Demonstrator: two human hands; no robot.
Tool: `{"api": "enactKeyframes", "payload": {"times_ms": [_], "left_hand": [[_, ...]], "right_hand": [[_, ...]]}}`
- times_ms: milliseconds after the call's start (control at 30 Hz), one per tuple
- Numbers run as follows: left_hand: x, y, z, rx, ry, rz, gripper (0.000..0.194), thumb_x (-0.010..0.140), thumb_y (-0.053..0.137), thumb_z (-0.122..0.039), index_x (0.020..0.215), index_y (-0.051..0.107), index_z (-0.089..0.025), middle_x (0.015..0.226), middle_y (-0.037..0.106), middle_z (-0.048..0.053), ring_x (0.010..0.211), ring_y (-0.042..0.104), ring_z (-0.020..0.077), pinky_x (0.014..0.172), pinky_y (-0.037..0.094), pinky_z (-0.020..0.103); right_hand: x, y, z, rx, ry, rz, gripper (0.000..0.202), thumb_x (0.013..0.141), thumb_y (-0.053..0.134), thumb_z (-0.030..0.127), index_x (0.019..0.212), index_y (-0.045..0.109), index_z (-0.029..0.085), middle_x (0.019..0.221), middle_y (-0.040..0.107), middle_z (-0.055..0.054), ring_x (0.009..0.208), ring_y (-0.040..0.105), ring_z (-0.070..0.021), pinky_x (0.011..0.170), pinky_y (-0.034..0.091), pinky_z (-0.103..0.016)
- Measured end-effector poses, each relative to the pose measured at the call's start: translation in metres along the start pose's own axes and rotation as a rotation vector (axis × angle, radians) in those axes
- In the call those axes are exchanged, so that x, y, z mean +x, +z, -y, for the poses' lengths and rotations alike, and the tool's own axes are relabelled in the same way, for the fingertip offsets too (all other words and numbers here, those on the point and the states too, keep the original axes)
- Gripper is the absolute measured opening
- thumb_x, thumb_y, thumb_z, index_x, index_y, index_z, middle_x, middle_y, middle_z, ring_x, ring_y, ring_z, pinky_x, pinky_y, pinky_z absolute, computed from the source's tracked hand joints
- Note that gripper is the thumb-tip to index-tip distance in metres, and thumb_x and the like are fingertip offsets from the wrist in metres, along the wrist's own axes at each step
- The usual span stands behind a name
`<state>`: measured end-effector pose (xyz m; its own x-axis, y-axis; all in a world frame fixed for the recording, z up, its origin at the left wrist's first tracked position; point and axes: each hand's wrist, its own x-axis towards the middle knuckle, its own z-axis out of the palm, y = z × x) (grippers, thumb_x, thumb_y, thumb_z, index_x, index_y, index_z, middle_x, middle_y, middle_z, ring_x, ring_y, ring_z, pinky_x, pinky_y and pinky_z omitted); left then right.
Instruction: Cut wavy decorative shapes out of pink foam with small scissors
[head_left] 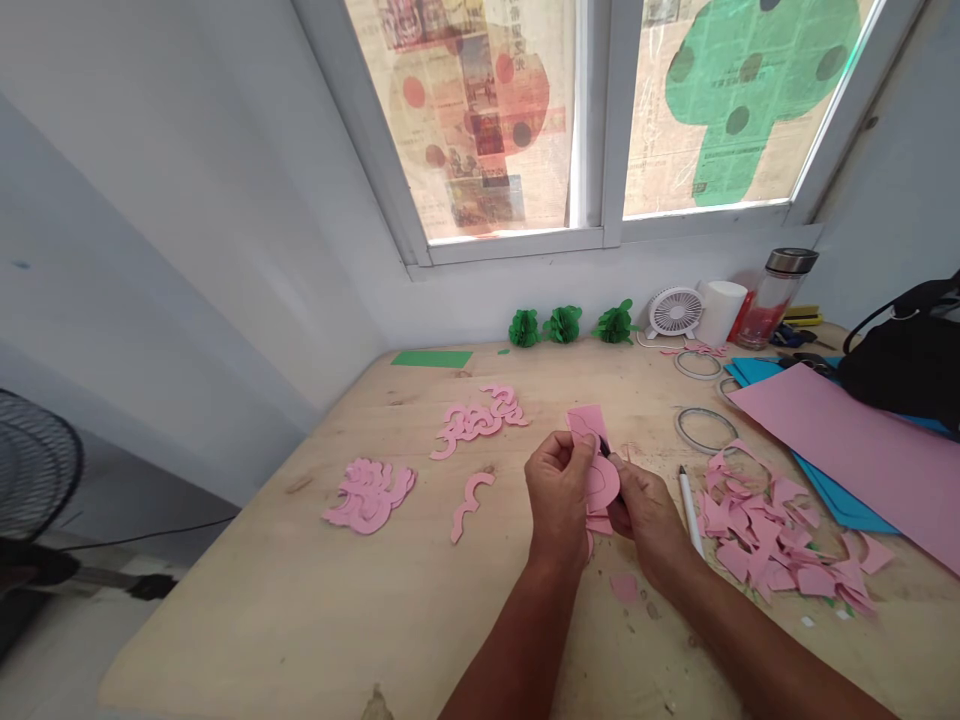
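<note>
Over the middle of the table, my left hand [559, 490] pinches a piece of pink paper [586, 418] with curved lines drawn on it. My right hand [651, 515] is closed around dark-handled scissors [604, 447], mostly hidden by the fingers; their dark blade meets the paper's right side. A small pink scrap [623, 587] lies below the hands. To the left are a stack of pink cut-out shapes [369, 495], a group of curly pink pieces [480, 418] and a single wavy pink strip [472, 505].
Pink offcuts [780, 540] and a white pen [691, 512] lie right of my hands, near tape rings [706, 430] and a large pink sheet [862, 450] over blue sheets [844, 495]. Green paper ornaments [562, 324], a small fan [675, 312] and a bottle [772, 300] stand behind.
</note>
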<state>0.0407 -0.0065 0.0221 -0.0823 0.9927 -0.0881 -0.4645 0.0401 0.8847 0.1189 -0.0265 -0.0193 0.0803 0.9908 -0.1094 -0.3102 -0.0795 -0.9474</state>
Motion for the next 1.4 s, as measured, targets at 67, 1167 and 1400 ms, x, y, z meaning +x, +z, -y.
{"api": "enactKeyframes", "payload": {"times_ms": [67,1167,1400], "left_hand": [[0.0013,-0.001,0.0003,0.026,0.005,-0.008,0.022,0.061,0.067,-0.028,0.058,0.051,-0.014,0.054,0.047,-0.003,0.051,0.042,0.0069,0.05,0.036,0.019],[0.0048,-0.0078,-0.0041,0.119,0.0,0.09,0.018,0.065,0.065,-0.027,0.059,0.055,-0.013,0.055,0.055,0.0,0.051,0.047,0.0082,0.053,0.039,0.021],[0.005,-0.0073,-0.0036,0.104,-0.008,0.075,0.019,0.062,0.066,-0.028,0.059,0.056,-0.013,0.058,0.058,0.0,0.051,0.049,0.0084,0.054,0.041,0.021]], "right_hand": [[0.0001,-0.0004,0.0005,0.002,0.003,-0.001,0.042,0.078,0.051,0.052,0.057,0.032,0.02,0.042,0.021,0.01,0.039,0.012,-0.0047,0.038,0.008,-0.021],[0.0022,-0.0049,0.0035,-0.01,0.017,0.075,0.044,0.077,0.051,0.052,0.053,0.036,0.019,0.037,0.027,0.009,0.035,0.014,-0.0042,0.035,0.009,-0.02],[0.0013,-0.004,0.0015,-0.032,-0.002,0.055,0.045,0.077,0.05,0.054,0.052,0.036,0.019,0.037,0.027,0.009,0.034,0.016,-0.0043,0.035,0.01,-0.021]]}}
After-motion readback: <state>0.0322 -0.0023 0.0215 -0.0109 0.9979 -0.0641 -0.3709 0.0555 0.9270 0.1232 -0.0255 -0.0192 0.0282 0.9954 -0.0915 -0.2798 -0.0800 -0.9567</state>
